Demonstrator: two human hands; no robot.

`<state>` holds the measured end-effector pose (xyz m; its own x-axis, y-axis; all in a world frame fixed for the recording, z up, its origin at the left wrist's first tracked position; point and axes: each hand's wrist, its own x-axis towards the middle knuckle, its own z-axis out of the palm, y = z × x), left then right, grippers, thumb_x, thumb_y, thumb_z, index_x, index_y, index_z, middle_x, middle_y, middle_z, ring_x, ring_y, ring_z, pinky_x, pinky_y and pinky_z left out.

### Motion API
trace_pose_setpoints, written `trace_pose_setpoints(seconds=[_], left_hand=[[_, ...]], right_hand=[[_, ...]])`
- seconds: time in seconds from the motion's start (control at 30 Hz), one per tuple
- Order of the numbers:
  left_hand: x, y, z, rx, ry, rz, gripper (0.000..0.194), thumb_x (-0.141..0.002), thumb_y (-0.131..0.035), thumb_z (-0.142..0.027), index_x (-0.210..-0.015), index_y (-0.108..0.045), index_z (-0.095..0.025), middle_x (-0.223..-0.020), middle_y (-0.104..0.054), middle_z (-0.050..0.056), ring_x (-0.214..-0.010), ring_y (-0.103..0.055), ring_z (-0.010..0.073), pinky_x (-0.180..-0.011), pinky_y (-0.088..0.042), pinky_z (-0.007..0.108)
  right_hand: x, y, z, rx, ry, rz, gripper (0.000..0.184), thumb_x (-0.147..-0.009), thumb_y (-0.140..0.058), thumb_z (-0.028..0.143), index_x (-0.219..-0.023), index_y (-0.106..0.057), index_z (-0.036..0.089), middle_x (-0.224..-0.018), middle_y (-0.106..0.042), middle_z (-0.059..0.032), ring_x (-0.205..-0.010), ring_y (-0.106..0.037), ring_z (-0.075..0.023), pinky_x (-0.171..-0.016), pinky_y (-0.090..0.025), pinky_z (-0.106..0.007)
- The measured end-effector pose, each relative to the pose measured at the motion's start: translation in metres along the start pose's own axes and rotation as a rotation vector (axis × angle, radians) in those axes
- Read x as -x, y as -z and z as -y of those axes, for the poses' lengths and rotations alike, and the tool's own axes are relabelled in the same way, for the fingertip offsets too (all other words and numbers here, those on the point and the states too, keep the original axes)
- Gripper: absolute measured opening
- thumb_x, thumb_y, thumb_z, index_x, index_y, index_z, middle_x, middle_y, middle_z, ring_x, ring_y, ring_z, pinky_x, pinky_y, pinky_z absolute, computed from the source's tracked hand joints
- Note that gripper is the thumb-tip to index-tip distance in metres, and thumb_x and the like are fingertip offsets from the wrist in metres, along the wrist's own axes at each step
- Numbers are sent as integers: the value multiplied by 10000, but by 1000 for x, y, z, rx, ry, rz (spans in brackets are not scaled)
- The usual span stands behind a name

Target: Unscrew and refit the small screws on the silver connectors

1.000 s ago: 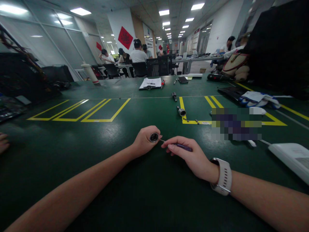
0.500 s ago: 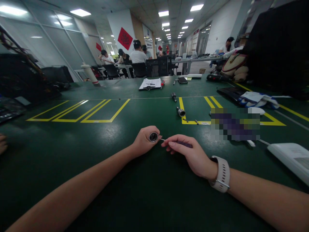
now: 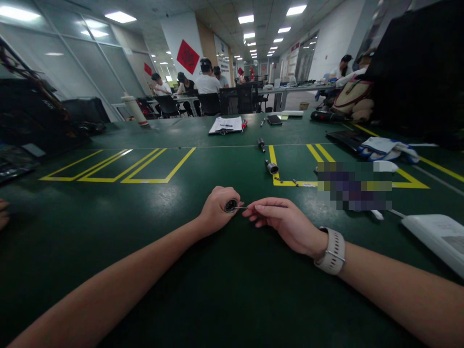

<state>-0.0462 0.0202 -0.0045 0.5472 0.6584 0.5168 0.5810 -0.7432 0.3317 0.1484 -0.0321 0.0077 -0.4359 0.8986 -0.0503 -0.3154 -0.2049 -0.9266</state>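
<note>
My left hand (image 3: 215, 210) is wrapped round a metal cylindrical part (image 3: 230, 206), whose round open end faces me. The rest of that part is hidden in the fist. My right hand (image 3: 281, 220) pinches a thin screwdriver (image 3: 242, 208); its slim metal shaft reaches the rim of the part, and the handle is mostly behind my fingers. Whether the tip sits in a screw I cannot make out. Beyond my hands lie a second metal cylindrical part (image 3: 271, 167) and a smaller one (image 3: 261, 144). Several tiny dark pieces (image 3: 296, 182) rest by the yellow tape.
A clipboard with paper (image 3: 225, 125) and a black notebook (image 3: 274, 120) lie farther back on the green table (image 3: 174, 270). To the right are gloves (image 3: 387, 149) and a white device (image 3: 435, 237). Another person's hand (image 3: 3, 213) shows at the left edge.
My right hand has turned and risen slightly, and the screwdriver's purple handle, visible before, is now mostly hidden behind the fingers. My left hand keeps its hold in nearly the same place.
</note>
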Motion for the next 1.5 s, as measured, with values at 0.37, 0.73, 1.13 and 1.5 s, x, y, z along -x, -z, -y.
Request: trace_pose_setpoints(seconds=[0.37, 0.73, 1.13, 1.5], left_hand=[[-3, -1, 0, 117, 107, -13, 211, -772, -573, -243, -615, -455, -166, -612, -480, -34, -554, -439, 92, -533, -337, 222], [-4, 5, -1, 4, 68, 89, 131, -768, -561, -191, -660, -492, -166, -636, -520, -32, -597, -489, 109, -608, -354, 252], [-4, 7, 7, -136, -53, 202, 81, -758, -510, -134, -682, -522, -161, -660, -544, -10, -632, -519, 133, -677, -361, 292], [-4, 4, 11, -93, 30, 149, 66, -730, -513, -118, -687, -505, -168, -660, -551, -23, -619, -517, 120, -664, -373, 269]], right_hand=[[2, 0, -2, -13, 54, -30, 128, -794, -609, 241, -856, -699, 173, -907, -698, -55, -814, -592, -151, -713, -425, -290], [7, -2, -5, 314, 197, -84, 166, -829, -576, 286, -913, -699, 212, -920, -677, -39, -855, -592, -180, -739, -448, -335], [7, -10, 3, 585, 239, -68, 179, -834, -558, 229, -942, -700, 222, -907, -689, -25, -862, -614, -172, -798, -456, -335], [9, -3, 0, 487, 218, -70, 170, -839, -558, 268, -907, -707, 223, -916, -692, -31, -909, -621, -194, -841, -454, -371]])
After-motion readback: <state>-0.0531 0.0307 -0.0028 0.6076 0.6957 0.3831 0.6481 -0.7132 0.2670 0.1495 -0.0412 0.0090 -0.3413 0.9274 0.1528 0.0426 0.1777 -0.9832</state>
